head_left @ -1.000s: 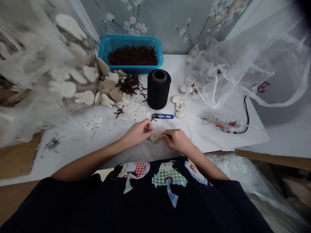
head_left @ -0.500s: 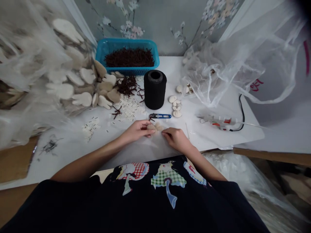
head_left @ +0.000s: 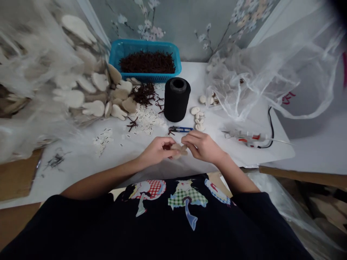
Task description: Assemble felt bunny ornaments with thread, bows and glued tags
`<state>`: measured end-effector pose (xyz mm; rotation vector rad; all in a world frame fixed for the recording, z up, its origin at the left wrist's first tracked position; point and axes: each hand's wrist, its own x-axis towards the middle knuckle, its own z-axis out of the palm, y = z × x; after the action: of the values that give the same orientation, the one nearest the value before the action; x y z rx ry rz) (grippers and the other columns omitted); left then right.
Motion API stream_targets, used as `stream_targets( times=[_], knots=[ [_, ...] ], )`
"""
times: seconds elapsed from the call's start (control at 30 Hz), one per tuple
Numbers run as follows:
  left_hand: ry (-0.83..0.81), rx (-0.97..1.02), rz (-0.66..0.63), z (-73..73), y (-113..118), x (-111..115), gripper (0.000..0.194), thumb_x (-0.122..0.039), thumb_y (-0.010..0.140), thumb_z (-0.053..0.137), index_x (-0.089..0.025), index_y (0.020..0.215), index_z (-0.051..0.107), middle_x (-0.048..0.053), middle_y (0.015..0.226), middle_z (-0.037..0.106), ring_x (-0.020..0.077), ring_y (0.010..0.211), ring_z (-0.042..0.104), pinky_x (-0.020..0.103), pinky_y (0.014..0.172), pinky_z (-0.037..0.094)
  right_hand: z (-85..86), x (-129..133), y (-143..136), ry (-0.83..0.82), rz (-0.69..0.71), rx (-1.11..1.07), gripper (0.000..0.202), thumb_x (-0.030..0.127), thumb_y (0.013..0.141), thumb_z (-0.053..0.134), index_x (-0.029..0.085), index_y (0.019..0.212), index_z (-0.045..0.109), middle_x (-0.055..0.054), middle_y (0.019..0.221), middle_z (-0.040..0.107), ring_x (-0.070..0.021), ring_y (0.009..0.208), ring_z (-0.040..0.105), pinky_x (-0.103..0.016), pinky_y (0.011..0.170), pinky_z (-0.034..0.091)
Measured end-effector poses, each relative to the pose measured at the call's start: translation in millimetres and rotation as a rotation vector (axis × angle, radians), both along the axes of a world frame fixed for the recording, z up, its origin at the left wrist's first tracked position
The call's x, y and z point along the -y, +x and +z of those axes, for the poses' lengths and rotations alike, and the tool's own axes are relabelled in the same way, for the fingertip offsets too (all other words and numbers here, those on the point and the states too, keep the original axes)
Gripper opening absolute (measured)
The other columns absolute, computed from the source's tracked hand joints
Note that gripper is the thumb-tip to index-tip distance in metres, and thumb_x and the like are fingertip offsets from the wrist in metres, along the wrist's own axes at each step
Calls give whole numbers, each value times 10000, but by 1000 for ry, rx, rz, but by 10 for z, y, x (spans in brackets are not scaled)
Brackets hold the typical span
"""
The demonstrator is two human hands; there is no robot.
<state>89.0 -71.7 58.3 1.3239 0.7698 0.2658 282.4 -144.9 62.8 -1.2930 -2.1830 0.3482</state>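
Note:
A small beige bunny-head-shaped fabric piece (head_left: 177, 148) is between my hands above the front of the white table. My left hand (head_left: 157, 151) grips its rounded body between thumb and fingers. My right hand (head_left: 202, 146) is closed, its fingertips pinching at the ear end; a thread there is too fine to make out. Just beyond my fingers lie blue-handled thread snips (head_left: 180, 129), partly covered by my right hand. A black thread cone (head_left: 177, 101) stands upright behind them. To its right sit several cream bunny-head pieces (head_left: 200, 124) in a short row.
A blue basket (head_left: 145, 76) of dark brown bows stands at the back. Loose bows (head_left: 143, 94), white tags (head_left: 148, 121) and a bag of bunny pieces (head_left: 93, 108) lie left. On the right are a glue gun (head_left: 245, 137) with its cord and a clear plastic bag (head_left: 244, 86).
My right hand has shifted up and right, its fingers now on the ears of the bunny piece. My left hand has turned the piece and moved slightly nearer my body. The view has shifted slightly.

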Motion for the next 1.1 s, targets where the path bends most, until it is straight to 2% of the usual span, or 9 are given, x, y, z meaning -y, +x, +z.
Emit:
stream_targets(
  times=[0.27, 0.33, 0.47, 0.53, 0.6, 0.73, 0.93, 1.0, 1.1],
  knots=[
    [163, 59, -113, 136, -107, -55, 178, -268, 686, 772, -142, 805, 731, -4, 679, 667, 118, 588, 590, 199, 529, 464, 33, -152, 100, -54, 148, -80, 188, 185, 989, 407, 199, 950, 590, -49, 839, 610, -161, 777, 578, -272, 686, 468],
    [132, 109, -13, 124, -134, -54, 202, -267, 654, 806, -147, 792, 721, 1, 689, 676, 124, 604, 607, 206, 554, 495, 6, -127, 76, -55, 145, -133, 185, 199, 993, 409, 201, 925, 582, -41, 810, 610, -155, 753, 578, -264, 670, 463],
    [-41, 280, 363, 33, -104, -36, 278, -335, 642, 835, -166, 733, 634, -19, 656, 658, 105, 566, 604, 223, 577, 557, -36, -29, -23, -38, 90, -187, 177, 209, 992, 420, 197, 906, 574, -31, 767, 582, -148, 704, 549, -259, 665, 460],
    [-109, 285, 461, -26, -59, -33, 320, -359, 636, 838, -166, 694, 590, -25, 642, 648, 100, 556, 596, 234, 581, 575, -33, 16, -68, -29, 73, -153, 192, 199, 991, 399, 199, 926, 579, -33, 765, 570, -156, 708, 541, -269, 671, 464],
    [-140, 222, 429, -70, -20, -28, 333, -359, 621, 843, -160, 687, 583, -19, 640, 646, 107, 565, 600, 238, 564, 574, -6, 39, -87, -17, 72, -106, 210, 181, 985, 378, 205, 960, 586, -41, 787, 575, -167, 736, 548, -281, 682, 467],
    [-81, 88, 144, -66, -9, 0, 281, -329, 635, 819, -143, 716, 625, -11, 627, 633, 116, 567, 593, 218, 523, 526, 92, -5, -40, 3, 48, -55, 221, 158, 966, 379, 214, 947, 592, -41, 798, 581, -172, 750, 546, -294, 691, 463],
    [285, 104, -175, 110, -123, 2, 122, -267, 721, 735, -156, 770, 722, 15, 695, 684, 123, 622, 599, 209, 586, 484, 150, -139, 37, -121, 123, -88, 206, 155, 938, 413, 210, 828, 578, -22, 733, 581, -156, 689, 541, -277, 648, 440],
    [329, 133, -180, 139, -165, -11, 119, -277, 730, 732, -165, 768, 731, 30, 742, 709, 144, 675, 630, 223, 627, 501, 140, -146, 33, -176, 173, -119, 191, 149, 931, 425, 211, 824, 571, -15, 727, 588, -150, 683, 542, -270, 643, 435],
    [234, 166, 30, 92, -195, -10, 202, -334, 709, 775, -165, 792, 702, 26, 733, 698, 147, 655, 640, 222, 597, 509, 116, -117, 3, -174, 207, -153, 184, 141, 927, 432, 213, 791, 533, -9, 702, 563, -148, 664, 525, -265, 622, 423]
  ],
)
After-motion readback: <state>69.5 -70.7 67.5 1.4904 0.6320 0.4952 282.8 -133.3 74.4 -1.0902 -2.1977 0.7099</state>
